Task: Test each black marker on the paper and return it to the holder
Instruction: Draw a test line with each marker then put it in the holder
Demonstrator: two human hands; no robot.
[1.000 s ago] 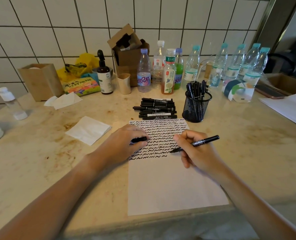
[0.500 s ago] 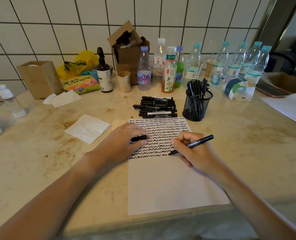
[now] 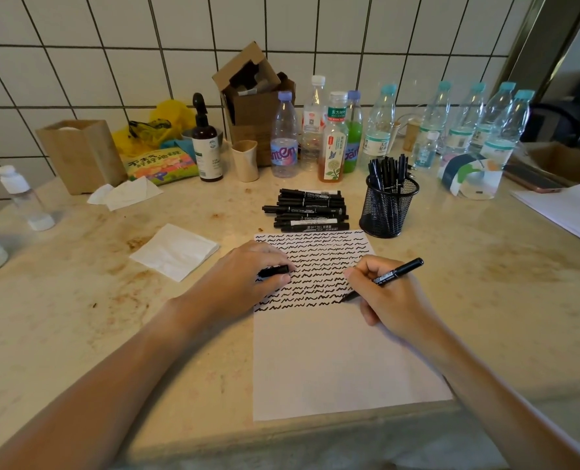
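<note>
I see black marker (image 3: 392, 274) in right hand (image 3: 388, 296), fingers pinching barrel, tip on paper (image 3: 343, 361) at last squiggle row. Left hand (image 3: 244, 278) grips cap (image 3: 274, 271), resting on paper. Mesh holder (image 3: 388, 212) beyond, loose marker pile (image 3: 307, 210) beside it on surface (image 3: 78, 300).

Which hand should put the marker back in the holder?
The right hand, probably. It already grips the marker, and the holder stands on its side of the paper. The left hand holds the cap, so capping comes first.
</note>
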